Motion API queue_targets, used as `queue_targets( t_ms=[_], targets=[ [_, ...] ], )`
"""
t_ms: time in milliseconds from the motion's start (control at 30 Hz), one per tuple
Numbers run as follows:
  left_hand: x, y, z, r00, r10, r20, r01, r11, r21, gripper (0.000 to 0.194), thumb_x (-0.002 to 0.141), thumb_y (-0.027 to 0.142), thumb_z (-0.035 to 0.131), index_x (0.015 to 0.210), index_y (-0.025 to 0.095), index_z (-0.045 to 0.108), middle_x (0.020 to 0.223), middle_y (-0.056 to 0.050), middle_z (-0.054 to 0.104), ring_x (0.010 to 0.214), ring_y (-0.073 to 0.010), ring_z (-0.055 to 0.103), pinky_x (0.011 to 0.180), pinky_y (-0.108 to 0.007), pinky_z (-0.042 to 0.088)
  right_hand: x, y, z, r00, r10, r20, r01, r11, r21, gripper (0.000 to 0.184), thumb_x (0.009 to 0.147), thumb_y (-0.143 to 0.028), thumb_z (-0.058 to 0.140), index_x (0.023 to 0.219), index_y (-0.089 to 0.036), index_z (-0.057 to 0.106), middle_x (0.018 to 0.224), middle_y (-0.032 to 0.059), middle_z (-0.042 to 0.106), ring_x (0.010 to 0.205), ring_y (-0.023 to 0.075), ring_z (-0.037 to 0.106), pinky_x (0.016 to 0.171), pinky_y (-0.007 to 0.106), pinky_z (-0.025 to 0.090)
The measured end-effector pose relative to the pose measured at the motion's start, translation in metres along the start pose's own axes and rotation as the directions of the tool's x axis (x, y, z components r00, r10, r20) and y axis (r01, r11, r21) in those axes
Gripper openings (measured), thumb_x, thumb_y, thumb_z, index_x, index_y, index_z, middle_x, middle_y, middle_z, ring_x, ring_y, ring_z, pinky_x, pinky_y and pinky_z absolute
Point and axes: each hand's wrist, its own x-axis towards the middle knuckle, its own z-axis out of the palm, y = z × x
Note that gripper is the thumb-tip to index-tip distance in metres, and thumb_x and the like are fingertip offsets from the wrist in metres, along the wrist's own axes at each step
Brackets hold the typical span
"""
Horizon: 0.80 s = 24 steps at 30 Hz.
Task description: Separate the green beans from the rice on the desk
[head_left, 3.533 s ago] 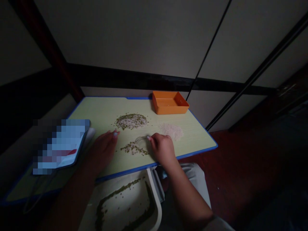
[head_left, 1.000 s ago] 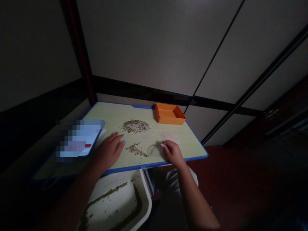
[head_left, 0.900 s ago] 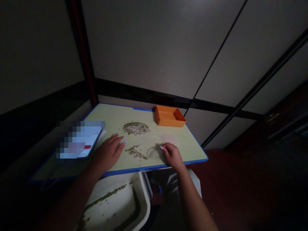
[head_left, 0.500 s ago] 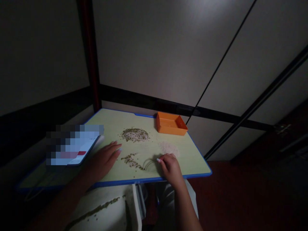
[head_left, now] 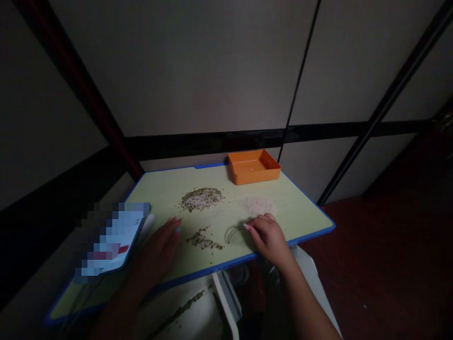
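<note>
Right hand (head_left: 272, 237): thumb and fingers pinched together on the wire tool (head_left: 235, 231), its curved end low over the table (head_left: 159, 189). Left hand (head_left: 160, 249): fingers loosely stretched out, nothing seen in my grip; can't tell if it touches the table. Change: a few seconds back the wire was in the near patch (head_left: 204, 242); now it's clear of it, on the right, below the pale pile (head_left: 258, 205). Patch looks shorter of pale grains, so I judge green and pale are better parted there. Far heap (head_left: 201, 199) remains mixed.
</note>
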Motion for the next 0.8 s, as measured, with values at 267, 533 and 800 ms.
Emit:
queue_targets(
  t_ms=[267,533,800],
  targets=[
    [0.0031,-0.0047,0.0005,1.0,0.008,0.018,-0.008,1.0,0.004,0.061,0.084,0.06,0.035,0.121,0.019,0.059,0.134,-0.011,0.058,0.127,-0.0272,0.051,0.111,-0.049,0.036,-0.0003,0.0031,0.0019,0.995,0.089,-0.053,-0.09,0.996,-0.004,0.02,0.091,-0.025,0.051,0.076,-0.019,0.063,0.071,0.004,0.067,0.069,0.0172,0.056,0.071,0.03,0.037],
    [0.0047,-0.0021,-0.0009,1.0,-0.011,0.016,0.011,1.0,0.024,0.058,0.085,0.056,0.033,0.122,0.019,0.059,0.133,-0.009,0.06,0.125,-0.0282,0.053,0.109,-0.048,0.04,0.0019,0.0018,-0.0021,0.999,0.045,0.02,-0.046,0.998,0.042,0.021,0.091,-0.025,0.053,0.073,-0.019,0.062,0.065,0.0003,0.064,0.063,0.0137,0.054,0.077,0.032,0.034],
    [0.0038,-0.0026,-0.0012,0.999,-0.04,0.026,0.04,0.999,0.001,0.063,0.085,0.059,0.031,0.124,0.017,0.057,0.135,-0.011,0.058,0.128,-0.0285,0.05,0.111,-0.05,0.036,0.0043,-0.0007,-0.0032,0.999,0.008,0.041,-0.008,1.0,0.01,0.023,0.092,-0.026,0.051,0.073,-0.019,0.061,0.066,0.0007,0.064,0.064,0.0137,0.054,0.076,0.032,0.032]
  ],
)
